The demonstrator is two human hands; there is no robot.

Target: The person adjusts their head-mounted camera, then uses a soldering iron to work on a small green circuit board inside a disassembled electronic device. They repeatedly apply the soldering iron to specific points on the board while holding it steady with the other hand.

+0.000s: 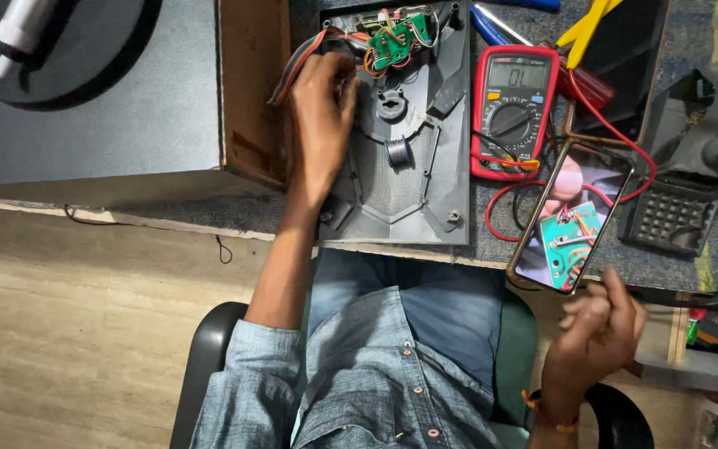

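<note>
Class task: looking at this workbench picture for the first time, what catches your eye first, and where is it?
The red multimeter stands out at top centre-right, its red lead looping beside a smartphone showing a circuit board. Left of it, the left hand rests on an opened grey plastic casing with a green circuit board at its top.

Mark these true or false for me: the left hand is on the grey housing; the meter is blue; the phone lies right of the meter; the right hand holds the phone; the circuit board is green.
1. The left hand rests on the grey housing: true.
2. The meter is blue: false, it is red.
3. The phone lies right of and below the meter: true.
4. The right hand holds the phone: false, it is curled just below it, holding nothing visible.
5. The circuit board is green: true.
</note>
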